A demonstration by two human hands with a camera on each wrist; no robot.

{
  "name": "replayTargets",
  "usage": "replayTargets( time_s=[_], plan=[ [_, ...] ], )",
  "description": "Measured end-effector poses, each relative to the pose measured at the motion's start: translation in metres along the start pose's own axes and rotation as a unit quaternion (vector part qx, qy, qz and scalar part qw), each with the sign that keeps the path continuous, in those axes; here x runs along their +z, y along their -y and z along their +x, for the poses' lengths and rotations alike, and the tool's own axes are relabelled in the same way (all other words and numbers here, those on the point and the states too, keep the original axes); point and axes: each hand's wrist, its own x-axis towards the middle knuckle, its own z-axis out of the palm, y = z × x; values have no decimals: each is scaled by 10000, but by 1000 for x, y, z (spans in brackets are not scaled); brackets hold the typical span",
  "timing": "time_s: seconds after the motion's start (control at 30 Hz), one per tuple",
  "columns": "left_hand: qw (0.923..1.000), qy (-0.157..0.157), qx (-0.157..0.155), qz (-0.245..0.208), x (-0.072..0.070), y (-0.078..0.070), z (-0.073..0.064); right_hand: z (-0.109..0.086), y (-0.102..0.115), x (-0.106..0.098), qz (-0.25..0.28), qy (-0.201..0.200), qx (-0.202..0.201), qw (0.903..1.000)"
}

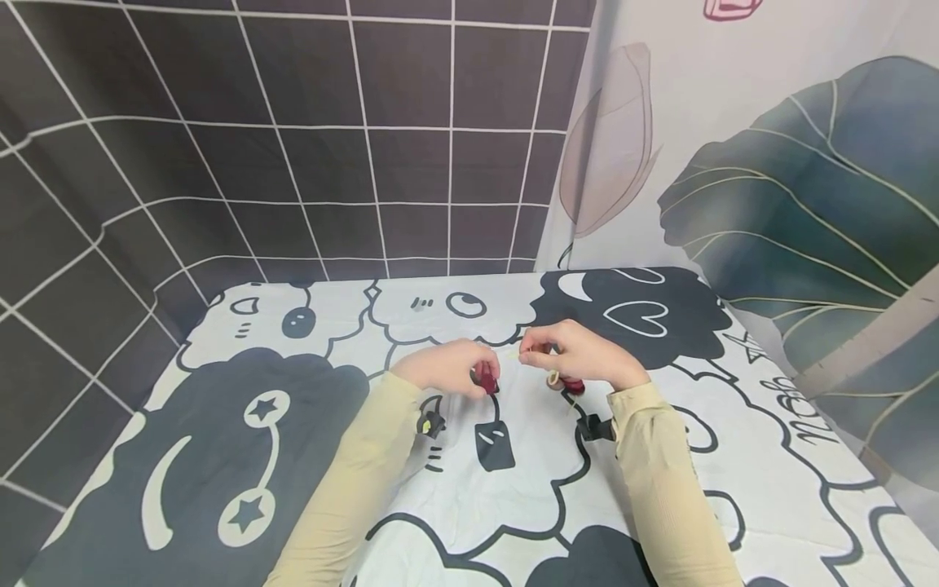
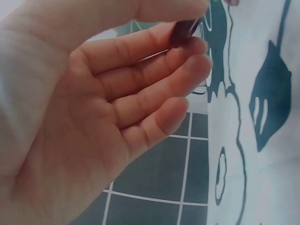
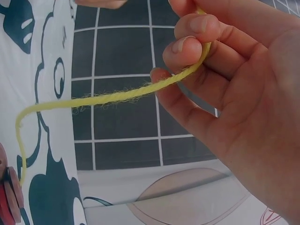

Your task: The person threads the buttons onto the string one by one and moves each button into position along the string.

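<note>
My left hand (image 1: 451, 367) pinches a small dark red piece (image 2: 183, 33) between thumb and fingertips, and its other fingers are loosely bent in the left wrist view. Its full shape is hidden by the fingers. Opposite, my right hand (image 1: 579, 355) holds a strand of fuzzy yellow yarn (image 3: 117, 97) that passes between its fingers. The yarn sags away from the hand and runs down to several round flat pieces, red and wood-coloured (image 3: 10, 194), at the edge of the right wrist view. In the head view these red pieces (image 1: 574, 387) lie just below the right hand.
A black-and-white cloth with cartoon drawings (image 1: 528, 505) covers the table. Behind it hangs a dark curtain with a white grid (image 1: 403, 163), and a leaf-patterned curtain (image 1: 807, 204) is on the right. Small black devices (image 1: 596, 428) sit by the wrists.
</note>
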Motion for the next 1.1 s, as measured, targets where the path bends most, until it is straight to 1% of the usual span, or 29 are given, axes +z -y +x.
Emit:
replayTargets(
  time_s=[0.17,0.27,0.33,0.5,0.63,0.73,0.83,1.0,1.1],
  plan=[
    [9997,-74,82,209,-4,-3,-2,3,-1,4,-25,187,-166,9997],
    [9992,-238,232,215,-6,-3,-2,5,-1,5,-81,277,-246,9993],
    [9986,-384,307,170,-7,-3,-3,5,-1,6,-120,301,-277,9991],
    [9962,-736,451,-134,-11,-3,-7,6,1,7,-207,344,-242,9989],
    [9931,-977,613,-226,-14,-2,-11,8,1,9,-255,377,-303,9985],
    [9910,-1134,698,-166,-15,-2,-12,9,0,12,-324,305,-417,9981],
    [9896,-1225,738,-151,-16,-4,-13,11,1,13,-450,164,-513,9975],
    [9898,-1212,730,-187,-17,-6,-14,14,2,15,-789,-80,-632,9948],
    [9897,-1201,748,-194,-18,-6,-15,15,2,16,-883,-118,-648,9939]
  ],
)
